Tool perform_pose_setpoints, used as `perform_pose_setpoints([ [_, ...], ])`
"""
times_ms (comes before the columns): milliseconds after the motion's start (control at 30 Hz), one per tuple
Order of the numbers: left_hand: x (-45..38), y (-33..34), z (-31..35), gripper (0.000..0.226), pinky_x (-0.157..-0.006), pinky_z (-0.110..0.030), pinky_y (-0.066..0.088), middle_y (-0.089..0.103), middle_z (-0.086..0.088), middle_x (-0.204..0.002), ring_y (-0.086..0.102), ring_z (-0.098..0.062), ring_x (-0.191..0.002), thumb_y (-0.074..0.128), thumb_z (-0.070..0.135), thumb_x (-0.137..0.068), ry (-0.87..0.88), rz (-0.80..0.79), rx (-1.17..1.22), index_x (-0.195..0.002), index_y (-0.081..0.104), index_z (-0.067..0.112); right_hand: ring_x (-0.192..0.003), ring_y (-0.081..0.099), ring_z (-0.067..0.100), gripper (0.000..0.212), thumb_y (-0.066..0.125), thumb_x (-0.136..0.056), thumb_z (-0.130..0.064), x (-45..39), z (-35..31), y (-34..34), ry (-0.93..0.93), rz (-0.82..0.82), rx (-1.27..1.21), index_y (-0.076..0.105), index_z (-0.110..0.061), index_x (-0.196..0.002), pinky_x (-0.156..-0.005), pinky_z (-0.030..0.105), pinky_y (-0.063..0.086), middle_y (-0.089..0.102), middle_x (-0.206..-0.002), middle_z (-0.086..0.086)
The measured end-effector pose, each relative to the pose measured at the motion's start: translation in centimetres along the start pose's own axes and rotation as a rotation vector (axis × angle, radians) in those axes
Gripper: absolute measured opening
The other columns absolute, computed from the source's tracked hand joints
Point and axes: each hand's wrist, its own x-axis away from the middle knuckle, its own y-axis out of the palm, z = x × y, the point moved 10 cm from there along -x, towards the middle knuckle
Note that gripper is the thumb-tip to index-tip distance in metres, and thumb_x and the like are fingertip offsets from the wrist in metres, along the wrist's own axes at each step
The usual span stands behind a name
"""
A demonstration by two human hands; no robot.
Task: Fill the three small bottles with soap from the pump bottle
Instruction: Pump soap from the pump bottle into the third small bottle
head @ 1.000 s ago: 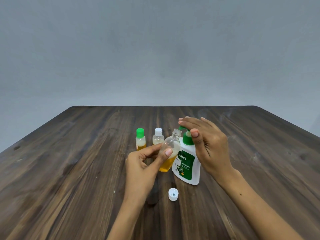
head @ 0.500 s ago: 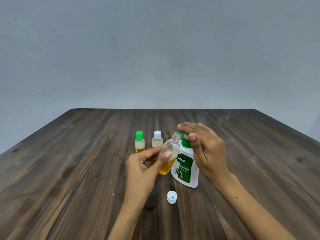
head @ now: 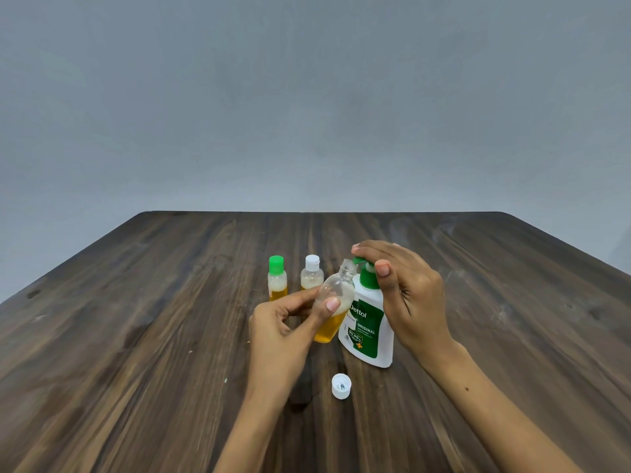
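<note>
One small open bottle [head: 333,302] is the thing I work on now: my left hand [head: 285,331] pinches it round the belly between thumb and fingers and holds it tilted, so that its bare neck leans toward the green nozzle of the pump bottle [head: 370,322], just beside my fingertips on their right. I judge it light and made of thin clear plastic, so it will give a little if I squeeze hard, and the amber soap with foam on top, which fills about its lower half, can make the wall slippery if some runs outside. The middle of the body, where I hold it, seems to me the good place to hold; the neck must stay free for the nozzle. My right hand [head: 408,295] lies with straight fingers flat on the pump head, the thumb hanging down beside the green collar, so it presses and does not grasp. The pump bottle is stiffer and heavier, and it stands upright on the table [head: 136,336]; I think pressing straight down will keep it from tipping. Behind my left hand, near its fingertips, stand the green-capped bottle [head: 277,279] and the white-capped bottle [head: 311,276], both closed and with soap inside. Between my two wrists lies the loose white cap [head: 341,386], open side up.
</note>
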Motion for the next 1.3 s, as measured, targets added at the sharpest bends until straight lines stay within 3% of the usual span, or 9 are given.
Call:
perform_pose_setpoints([
  [133, -0.1, -0.2, 0.1, 0.034, -0.075, -0.013, 0.052, 0.077, 0.009, -0.093, 0.071, -0.006, -0.094, 0.075, 0.028, -0.072, -0.001, 0.004, -0.005, -0.102, 0.077, 0.012, -0.111, 0.063, 0.012, 0.062, 0.024, -0.104, -0.048, -0.6, -0.2, 0.0, 0.002, -0.012, 0.0, 0.072, -0.01, -0.106, -0.095, 0.046, 0.048, 0.07, -0.113, -0.002],
  [333, 0.0, -0.1, -0.1, 0.034, -0.075, -0.013, 0.051, 0.077, 0.01, -0.093, 0.071, -0.006, -0.094, 0.075, 0.03, -0.072, -0.01, 0.007, -0.009, -0.102, 0.077, 0.014, -0.107, 0.065, 0.014, 0.061, 0.025, -0.104, -0.046, 0.5, 0.1, 0.1, 0.016, 0.022, 0.0, 0.073, -0.009, -0.105, -0.088, 0.047, 0.052, 0.071, -0.109, 0.0],
  [533, 0.1, 0.1, 0.2, 0.032, -0.075, -0.012, 0.051, 0.077, 0.011, -0.092, 0.071, -0.005, -0.093, 0.074, 0.028, -0.073, -0.003, -0.009, -0.009, -0.102, 0.077, 0.014, -0.11, 0.063, 0.014, 0.063, 0.022, -0.104, -0.048, -0.3, -0.4, -0.1, -0.015, 0.021, 0.019, 0.072, -0.009, -0.107, -0.095, 0.045, 0.048, 0.07, -0.113, 0.0],
  [733, 0.0, 0.1, -0.3, 0.033, -0.076, -0.014, 0.052, 0.077, 0.009, -0.093, 0.072, -0.007, -0.093, 0.074, 0.03, -0.073, -0.012, -0.006, -0.003, -0.103, 0.077, 0.014, -0.108, 0.065, 0.014, 0.06, 0.025, -0.105, -0.046, 0.7, -0.1, 0.1, -0.013, 0.048, 0.008, 0.072, -0.009, -0.106, -0.089, 0.046, 0.052, 0.071, -0.11, -0.001],
  [933, 0.0, -0.1, 0.0, 0.032, -0.074, -0.013, 0.052, 0.077, 0.011, -0.091, 0.071, -0.005, -0.092, 0.074, 0.029, -0.072, -0.007, -0.001, -0.011, -0.1, 0.077, 0.015, -0.111, 0.064, 0.016, 0.063, 0.023, -0.105, -0.046, -0.4, -0.9, -0.3, -0.08, 0.042, 0.06, 0.072, -0.007, -0.106, -0.097, 0.043, 0.047, 0.071, -0.113, 0.002],
  [1067, -0.1, -0.4, 0.0, 0.035, -0.077, -0.018, 0.055, 0.077, 0.01, -0.09, 0.072, -0.009, -0.089, 0.074, 0.033, -0.071, -0.009, 0.016, -0.034, -0.101, 0.077, 0.015, -0.105, 0.066, 0.015, 0.062, 0.025, -0.105, -0.046, -0.1, -0.7, -0.1, -0.055, 0.055, 0.048, 0.074, -0.007, -0.1, -0.094, 0.044, 0.049, 0.072, -0.106, 0.001],
  [1300, 0.1, 0.0, 0.0, 0.036, -0.075, -0.013, 0.052, 0.076, 0.013, -0.093, 0.07, -0.002, -0.094, 0.074, 0.032, -0.072, -0.02, -0.004, -0.026, -0.103, 0.076, 0.015, -0.106, 0.065, 0.015, 0.064, 0.022, -0.104, -0.047, -0.4, -0.6, -0.2, -0.058, 0.038, 0.064, 0.073, -0.008, -0.103, -0.096, 0.042, 0.048, 0.072, -0.109, 0.001],
])
